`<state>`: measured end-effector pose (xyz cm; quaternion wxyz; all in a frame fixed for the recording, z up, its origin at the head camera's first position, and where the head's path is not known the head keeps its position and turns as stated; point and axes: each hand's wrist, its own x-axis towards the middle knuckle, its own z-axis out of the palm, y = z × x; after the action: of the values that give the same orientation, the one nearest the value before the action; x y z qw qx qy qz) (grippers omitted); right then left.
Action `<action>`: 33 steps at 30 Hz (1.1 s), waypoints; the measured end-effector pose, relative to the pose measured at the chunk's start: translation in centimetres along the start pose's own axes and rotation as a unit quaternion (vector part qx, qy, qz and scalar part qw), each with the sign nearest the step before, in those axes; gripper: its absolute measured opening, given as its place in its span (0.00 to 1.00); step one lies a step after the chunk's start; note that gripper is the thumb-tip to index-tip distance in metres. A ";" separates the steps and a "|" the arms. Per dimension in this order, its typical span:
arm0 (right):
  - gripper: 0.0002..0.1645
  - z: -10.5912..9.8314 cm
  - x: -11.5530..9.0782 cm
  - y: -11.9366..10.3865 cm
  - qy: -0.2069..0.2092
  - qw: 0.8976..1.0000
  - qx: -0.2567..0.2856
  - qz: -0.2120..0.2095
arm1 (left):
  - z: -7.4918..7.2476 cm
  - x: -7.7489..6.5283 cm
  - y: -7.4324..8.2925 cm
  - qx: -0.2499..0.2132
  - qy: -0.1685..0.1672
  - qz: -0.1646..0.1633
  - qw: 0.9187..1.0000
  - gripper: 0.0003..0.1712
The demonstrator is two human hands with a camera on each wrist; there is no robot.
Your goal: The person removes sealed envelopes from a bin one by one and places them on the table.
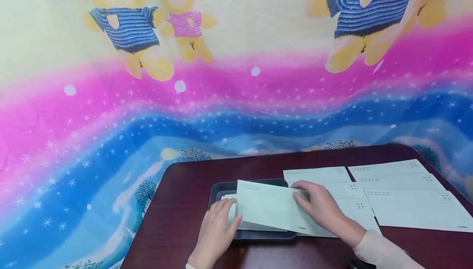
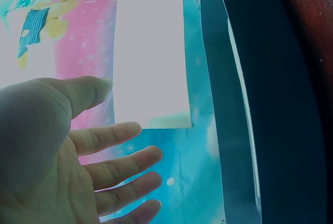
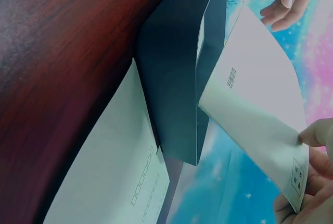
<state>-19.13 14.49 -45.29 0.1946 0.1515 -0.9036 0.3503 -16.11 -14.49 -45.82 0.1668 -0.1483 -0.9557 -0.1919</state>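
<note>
A pale envelope (image 1: 271, 207) with a row of postcode boxes is held up over a dark tray (image 1: 218, 191). My right hand (image 1: 319, 203) pinches its right end, thumb on one face near the printed stamp corner (image 3: 297, 174). At the other end, my left hand (image 1: 218, 224) has its fingers spread and relaxed. In the left wrist view, the left thumb (image 2: 91, 93) and index finger are right by the envelope's edge (image 2: 151, 52) without gripping it. More paper (image 1: 258, 225) lies in the tray, mostly hidden behind the raised envelope.
Several envelopes (image 1: 417, 209) lie in two overlapping columns on the dark wooden table (image 1: 184, 207), right of the tray. The nearer column (image 1: 315, 174) reaches the tray's side. A printed bear curtain (image 1: 240, 84) hangs behind the table. A small black object (image 1: 360, 264) shows under the right sleeve.
</note>
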 end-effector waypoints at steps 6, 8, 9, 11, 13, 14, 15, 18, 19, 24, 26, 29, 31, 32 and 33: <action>0.10 -0.4 -0.4 0.1 -0.003 1.000 -0.004 0.004 | 0.1 -0.1 0.2 -0.003 0.002 0.009 1.000 0.25; 0.10 -0.5 -0.5 0.3 -0.002 1.000 -0.008 0.007 | 0.1 -0.2 0.3 -0.002 0.006 0.015 1.000 0.24; 0.10 -0.5 -0.6 0.3 -0.002 1.000 -0.009 0.008 | 0.1 -0.2 0.3 -0.001 0.008 0.017 1.000 0.24; 0.10 -0.6 -0.7 0.4 -0.002 1.000 -0.010 0.007 | 0.1 -0.3 0.4 0.000 0.012 0.023 1.000 0.24; 0.09 -0.7 -0.7 0.5 -0.001 1.000 -0.008 0.004 | 0.2 -0.4 0.5 0.000 0.016 0.028 0.999 0.24; 0.09 -0.8 -0.8 0.6 -0.001 1.000 -0.007 0.003 | 0.2 -0.4 0.6 -0.001 0.018 0.031 0.999 0.24; 0.09 -0.8 -0.8 0.6 -0.001 1.000 -0.007 0.002 | 0.2 -0.5 0.7 -0.001 0.018 0.034 0.999 0.23; 0.10 -1.0 -1.0 0.8 0.000 1.000 -0.011 0.003 | 0.3 -0.6 0.8 -0.001 0.021 0.040 0.999 0.23; 0.10 -1.0 -1.0 0.9 0.001 1.000 -0.014 0.004 | 0.3 -0.6 0.9 -0.001 0.021 0.042 0.999 0.23; 0.09 -1.3 -1.3 1.3 0.011 1.000 -0.021 -0.004 | 0.4 -0.7 1.0 0.000 0.019 0.049 0.999 0.23; 0.09 -1.5 -1.4 1.4 0.012 1.000 -0.021 -0.004 | 0.4 -0.8 1.1 -0.001 0.012 0.047 0.999 0.24; 0.09 -1.8 -1.6 1.6 0.006 1.000 -0.018 0.004 | 0.4 -0.9 1.2 -0.003 0.000 0.039 0.999 0.25; 0.09 -2.1 -1.7 1.8 0.001 1.000 -0.018 0.009 | 0.4 -0.9 1.3 -0.003 -0.006 0.037 0.999 0.25; 0.09 -2.2 -1.8 1.9 -0.002 1.000 -0.018 0.010 | 0.4 -0.9 1.4 -0.002 -0.008 0.037 0.999 0.25; 0.09 -2.3 -1.9 2.0 -0.003 1.000 -0.019 0.012 | 0.4 -0.9 1.4 -0.002 -0.010 0.036 0.999 0.25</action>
<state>-17.75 17.71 -45.73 0.1904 0.1382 -0.9123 0.3351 -14.92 -13.26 -46.09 0.1637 -0.1853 -0.9509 -0.1861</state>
